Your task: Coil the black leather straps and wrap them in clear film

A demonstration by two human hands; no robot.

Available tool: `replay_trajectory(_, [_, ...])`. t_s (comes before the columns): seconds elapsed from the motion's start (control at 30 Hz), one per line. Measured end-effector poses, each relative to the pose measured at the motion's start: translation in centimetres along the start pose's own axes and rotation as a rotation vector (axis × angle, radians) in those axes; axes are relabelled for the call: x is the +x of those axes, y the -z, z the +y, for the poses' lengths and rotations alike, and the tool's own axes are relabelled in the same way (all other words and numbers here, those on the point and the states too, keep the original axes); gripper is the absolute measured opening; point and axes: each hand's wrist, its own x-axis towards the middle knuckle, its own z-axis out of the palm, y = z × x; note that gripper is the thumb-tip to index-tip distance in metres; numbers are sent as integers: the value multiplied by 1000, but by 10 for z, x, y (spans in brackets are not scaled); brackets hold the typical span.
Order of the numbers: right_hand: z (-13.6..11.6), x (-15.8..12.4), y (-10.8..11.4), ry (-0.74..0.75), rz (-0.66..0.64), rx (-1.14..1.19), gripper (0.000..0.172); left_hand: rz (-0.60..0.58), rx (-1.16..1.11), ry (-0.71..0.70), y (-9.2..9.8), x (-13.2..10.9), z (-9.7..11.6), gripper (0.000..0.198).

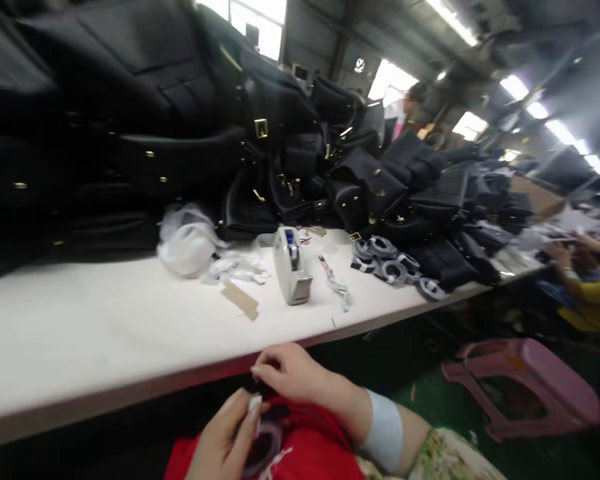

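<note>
Over my lap, my left hand is closed around the edge of a dark coiled strap. A small white piece shows at its thumb tip. Just beyond it, my right hand has its thumb and fingers curled together in a pinch; what they hold, if anything, is too dark to make out. Both hands are in front of the table edge, above red cloth. Further back on the white table stands a grey tape dispenser.
Black bags are piled along the table's back. Coiled straps with white bands lie right of the dispenser; a white plastic bag and cardboard strip lie left. A pink stool and a person in yellow are at right.
</note>
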Motion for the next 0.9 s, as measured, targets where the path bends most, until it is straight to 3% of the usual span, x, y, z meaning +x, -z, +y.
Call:
replay_trajectory(0.1, [4,1,5,-35,-210,144,12,-78,-65,10,0,-2,14,39])
replay_trajectory(0.23, [7,-2,3,4,-259,206,8,-92,-55,3,-2,1,24,38])
replay_trajectory(0.5, [8,-8,-7,82,-109,30,18,-98,70,33,6,0,25,26])
replay_trajectory(0.67, [-5,-6,-7,153,24,12,19,-6,113,-106,18,7,31,28])
replay_trajectory(0.8, [-9,-2,-3,187,75,85,17,66,132,-236,16,8,31,20])
replay_trajectory(0.9, [-6,-2,-2,196,80,90,16,110,106,-206,12,6,28,13])
